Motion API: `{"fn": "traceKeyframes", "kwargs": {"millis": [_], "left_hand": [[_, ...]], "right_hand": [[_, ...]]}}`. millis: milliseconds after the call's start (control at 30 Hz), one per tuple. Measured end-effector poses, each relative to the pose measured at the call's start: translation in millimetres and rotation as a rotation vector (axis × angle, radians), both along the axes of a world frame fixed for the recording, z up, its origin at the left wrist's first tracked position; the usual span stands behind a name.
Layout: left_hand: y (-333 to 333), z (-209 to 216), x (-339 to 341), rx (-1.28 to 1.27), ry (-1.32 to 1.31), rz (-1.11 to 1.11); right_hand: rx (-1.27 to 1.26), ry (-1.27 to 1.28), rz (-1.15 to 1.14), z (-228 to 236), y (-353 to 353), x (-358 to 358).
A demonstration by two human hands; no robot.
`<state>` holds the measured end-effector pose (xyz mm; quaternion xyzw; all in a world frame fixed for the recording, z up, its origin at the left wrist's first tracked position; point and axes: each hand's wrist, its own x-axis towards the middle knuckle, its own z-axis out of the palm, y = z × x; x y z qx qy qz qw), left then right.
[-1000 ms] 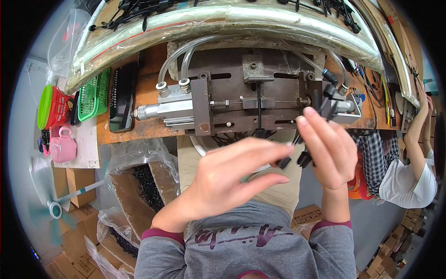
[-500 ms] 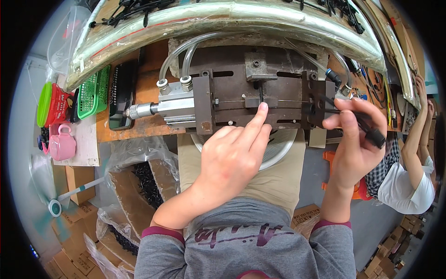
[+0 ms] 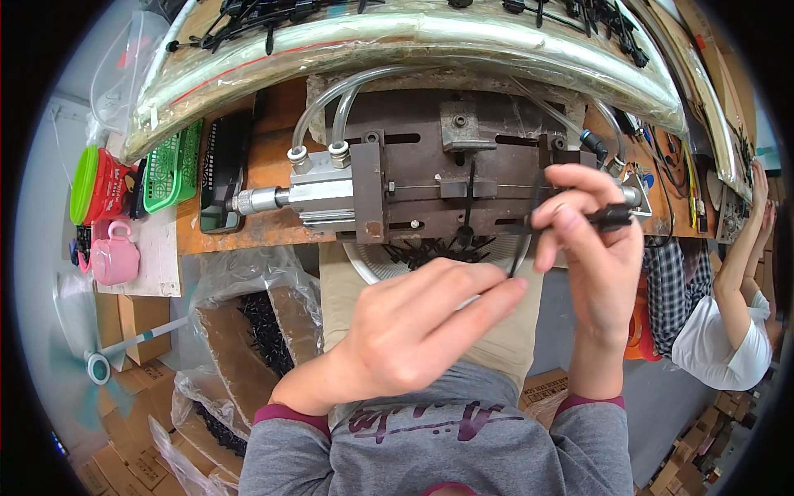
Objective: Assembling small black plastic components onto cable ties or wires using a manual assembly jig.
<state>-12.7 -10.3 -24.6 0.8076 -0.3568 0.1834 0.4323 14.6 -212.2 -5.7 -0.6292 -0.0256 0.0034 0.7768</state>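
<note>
In front of me is a dark metal fixture [image 3: 413, 155] with a silver cylinder [image 3: 322, 198] on its left side. A black plastic piece [image 3: 471, 194] with a thin stem and thick head lies across its small centre block, head toward me. My right hand [image 3: 600, 256] is closed around black thin-stemmed pieces [image 3: 610, 217] at the fixture's right front. My left hand [image 3: 422, 322], below the fixture, has its fingertips together at the lower end of a thin black strip [image 3: 516, 263] that hangs by the right fingers. Its thumb is hidden.
A white round basket [image 3: 357, 263] with black pieces sits on my lap under the fixture. More lie on the plastic-wrapped shelf [image 3: 397, 41]. Left are a green basket [image 3: 178, 169], a black tray [image 3: 222, 169] and a pink cup [image 3: 116, 255]. Another person [image 3: 711, 331] works at right.
My left hand has left the fixture's centre block and come down and right to the thin strip. My right hand has moved left and slightly down. The piece on the block is now uncovered.
</note>
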Motion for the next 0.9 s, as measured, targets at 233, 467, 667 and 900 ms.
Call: {"fn": "traceKeyframes", "kwargs": {"millis": [233, 467, 667, 900], "left_hand": [[-8, -29, 7, 0.243, -0.016, 0.234], [-13, -26, 15, 0.372, -0.049, 0.287], [-12, -10, 13, -0.077, 0.234, 0.140], [-2, 9, 12, -0.290, 0.288, 0.013]], "right_hand": [[-0.126, -0.206, -0.090, 4, -7, 2], [-0.244, -0.369, -0.089, 3, -8, 1], [-0.868, -0.746, -0.026, -6, -1, 0], [-1.009, -0.866, 0.047, -5, 10, -1]]}}
